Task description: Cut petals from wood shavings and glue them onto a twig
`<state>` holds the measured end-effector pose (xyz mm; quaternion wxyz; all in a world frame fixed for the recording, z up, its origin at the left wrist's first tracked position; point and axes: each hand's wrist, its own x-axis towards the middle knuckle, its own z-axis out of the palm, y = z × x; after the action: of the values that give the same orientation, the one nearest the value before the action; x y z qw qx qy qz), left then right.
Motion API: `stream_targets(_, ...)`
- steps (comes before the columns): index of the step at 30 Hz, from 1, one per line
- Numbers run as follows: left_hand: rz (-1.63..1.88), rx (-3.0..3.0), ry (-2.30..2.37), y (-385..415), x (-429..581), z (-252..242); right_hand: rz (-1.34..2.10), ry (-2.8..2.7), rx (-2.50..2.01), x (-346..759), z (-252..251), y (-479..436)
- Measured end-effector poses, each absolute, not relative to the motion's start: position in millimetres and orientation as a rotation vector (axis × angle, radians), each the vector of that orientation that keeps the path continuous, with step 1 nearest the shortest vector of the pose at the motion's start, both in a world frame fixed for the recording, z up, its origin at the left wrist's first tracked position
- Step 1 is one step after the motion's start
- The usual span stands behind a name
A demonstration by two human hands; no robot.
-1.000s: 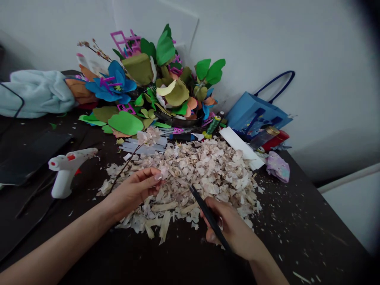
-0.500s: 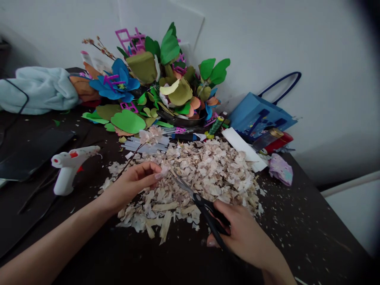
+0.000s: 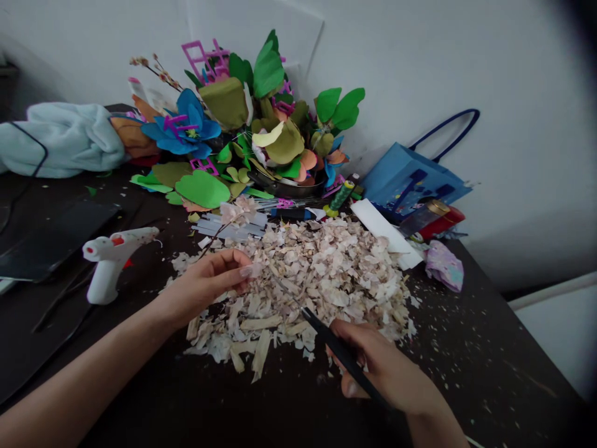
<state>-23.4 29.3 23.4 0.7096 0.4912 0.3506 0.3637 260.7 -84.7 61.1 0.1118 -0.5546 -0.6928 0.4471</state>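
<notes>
Between the thumb and fingers of my left hand (image 3: 212, 280) is a small pale petal-like piece (image 3: 252, 270), held over the heap. My right hand (image 3: 377, 361) is closed round the black handles of a pair of scissors (image 3: 333, 339). The scissors are turned edge-on and their thin blades point up and left, toward the pale piece. Under both hands spreads a wide heap of dry, pinkish-beige flakes (image 3: 336, 274), with longer strips along its near edge. A thin twig with pale blossoms (image 3: 239, 211) lies just beyond my left hand.
A white glue gun (image 3: 105, 274) stands at left, beside a dark flat device (image 3: 60, 239). Clear glue sticks (image 3: 228, 225) lie behind the heap. Colourful felt flowers and leaves (image 3: 205, 190) crowd the back. At right are a white strip (image 3: 387, 233), a blue bag (image 3: 396, 177) and a purple crumpled packet (image 3: 444, 264).
My right hand has rolled the scissors from showing their handle loops to edge-on, and the blades have moved slightly away from the pale piece. My left hand has barely moved.
</notes>
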Motion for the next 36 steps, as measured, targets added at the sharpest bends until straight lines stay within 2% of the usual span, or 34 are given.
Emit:
stream_targets(3, 0.812, 0.955, 0.76, 30.3, -24.3, 24.6, 1.72, -1.687, -1.44, 258.1, 51.5, -82.9)
stream_targets(8, 0.813, 0.865, 0.732, 32.0, -25.5, 24.5, 1.984, -1.344, -1.305, 249.8, 36.5, -86.7)
stream_targets(19, 0.908, 0.723, 0.716, 32.9, -21.7, 16.4, 1.89, -1.303, -1.225, 242.1, 39.3, -94.1)
stream_targets(25, 0.901, 0.747, 0.682, 30.5, -19.5, 17.6, 2.124, -1.229, -1.156, 244.6, 18.0, -89.2)
stream_targets(36, 1.117, 1.017, 0.833, 28.5, -16.0, 16.2, 2.069, -1.269, -1.043, 242.1, 28.5, -87.6)
